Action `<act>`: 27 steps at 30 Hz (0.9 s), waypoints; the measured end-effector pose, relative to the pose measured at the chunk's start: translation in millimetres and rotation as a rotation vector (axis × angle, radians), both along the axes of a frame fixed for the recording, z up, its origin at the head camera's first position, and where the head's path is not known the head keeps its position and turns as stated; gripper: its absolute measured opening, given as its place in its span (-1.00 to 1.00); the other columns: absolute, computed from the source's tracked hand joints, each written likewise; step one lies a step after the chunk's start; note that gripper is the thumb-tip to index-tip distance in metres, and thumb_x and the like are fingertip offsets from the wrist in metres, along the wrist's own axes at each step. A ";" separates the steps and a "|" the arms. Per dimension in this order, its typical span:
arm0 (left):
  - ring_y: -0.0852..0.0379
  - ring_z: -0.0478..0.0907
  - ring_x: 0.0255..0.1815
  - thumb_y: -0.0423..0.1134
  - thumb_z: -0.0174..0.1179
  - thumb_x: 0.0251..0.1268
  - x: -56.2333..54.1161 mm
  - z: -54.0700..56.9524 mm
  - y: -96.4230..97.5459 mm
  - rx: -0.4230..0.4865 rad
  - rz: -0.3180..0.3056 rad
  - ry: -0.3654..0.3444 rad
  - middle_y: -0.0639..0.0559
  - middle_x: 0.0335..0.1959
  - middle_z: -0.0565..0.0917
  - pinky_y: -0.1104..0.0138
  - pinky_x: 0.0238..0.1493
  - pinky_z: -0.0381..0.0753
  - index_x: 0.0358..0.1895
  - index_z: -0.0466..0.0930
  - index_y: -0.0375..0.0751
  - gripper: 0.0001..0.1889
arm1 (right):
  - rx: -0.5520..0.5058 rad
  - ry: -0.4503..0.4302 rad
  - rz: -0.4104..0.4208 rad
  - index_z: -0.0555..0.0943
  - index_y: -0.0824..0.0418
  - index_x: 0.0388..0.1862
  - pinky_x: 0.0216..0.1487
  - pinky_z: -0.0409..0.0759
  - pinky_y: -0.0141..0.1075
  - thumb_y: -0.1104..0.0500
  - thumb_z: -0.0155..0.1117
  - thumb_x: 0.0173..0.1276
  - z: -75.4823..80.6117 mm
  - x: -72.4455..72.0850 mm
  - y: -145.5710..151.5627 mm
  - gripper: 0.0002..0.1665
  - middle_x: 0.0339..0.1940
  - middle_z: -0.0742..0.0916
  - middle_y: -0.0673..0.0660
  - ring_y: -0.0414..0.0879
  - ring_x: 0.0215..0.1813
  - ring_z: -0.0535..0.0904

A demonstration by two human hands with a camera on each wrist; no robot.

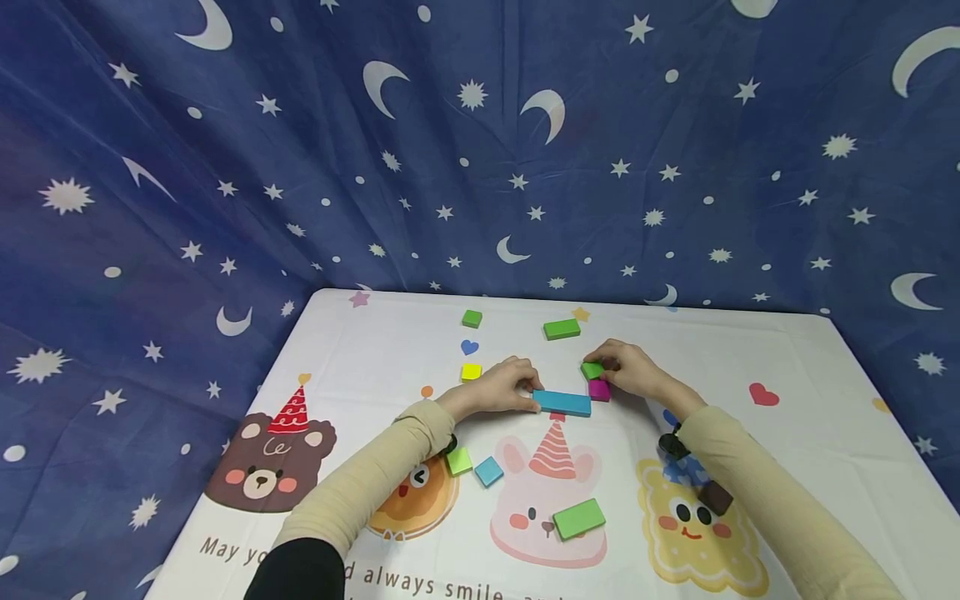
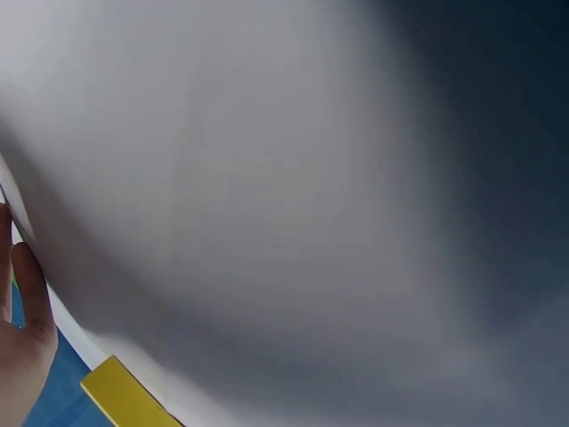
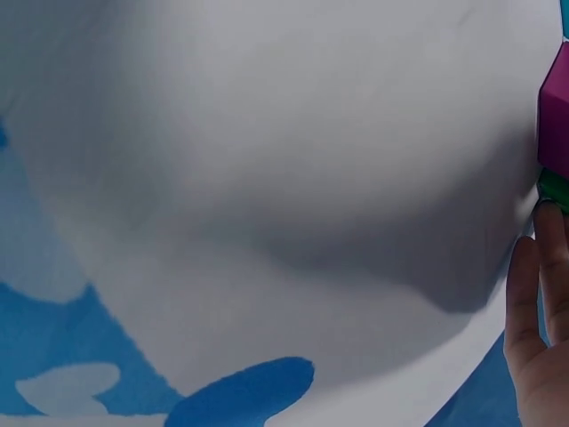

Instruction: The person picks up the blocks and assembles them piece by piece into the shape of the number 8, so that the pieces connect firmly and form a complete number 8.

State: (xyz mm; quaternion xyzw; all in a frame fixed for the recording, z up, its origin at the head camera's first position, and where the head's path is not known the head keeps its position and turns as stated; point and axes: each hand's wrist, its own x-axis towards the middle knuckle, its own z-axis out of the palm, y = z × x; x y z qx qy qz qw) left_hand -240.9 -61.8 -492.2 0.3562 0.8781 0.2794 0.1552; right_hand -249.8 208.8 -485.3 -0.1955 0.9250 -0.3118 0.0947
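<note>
My left hand [image 1: 504,386] holds the left end of a long blue block [image 1: 562,403] between thumb and fingers, mid-table. At the block's right end stands a magenta block [image 1: 599,390], also at the right edge of the right wrist view. Just behind it, my right hand [image 1: 628,367] pinches a small green block [image 1: 592,371]; in the right wrist view, fingertips meet this green block [image 3: 555,189] beside the magenta one. A yellow block [image 1: 471,372] lies behind my left wrist and shows low in the left wrist view.
Farther back lie a small green block [image 1: 472,318] and a longer green one [image 1: 562,329]. Nearer are a lime block [image 1: 459,461], a small blue block [image 1: 489,472], and a green block [image 1: 579,519]. A dark brown block [image 1: 715,498] sits beside my right forearm. A blue curtain [image 1: 480,208] hangs behind.
</note>
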 end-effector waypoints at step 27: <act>0.13 0.50 -0.13 -0.21 0.26 0.26 -5.6 4.7 2.8 0.050 -0.034 -0.024 -0.02 -0.21 0.63 0.40 -0.01 0.45 -0.07 0.66 -0.21 -0.77 | -0.055 -0.062 -0.037 0.61 0.31 0.07 0.05 0.55 -0.06 0.43 0.20 0.20 -2.8 0.3 5.7 -0.58 0.00 0.65 0.25 0.05 -0.06 0.54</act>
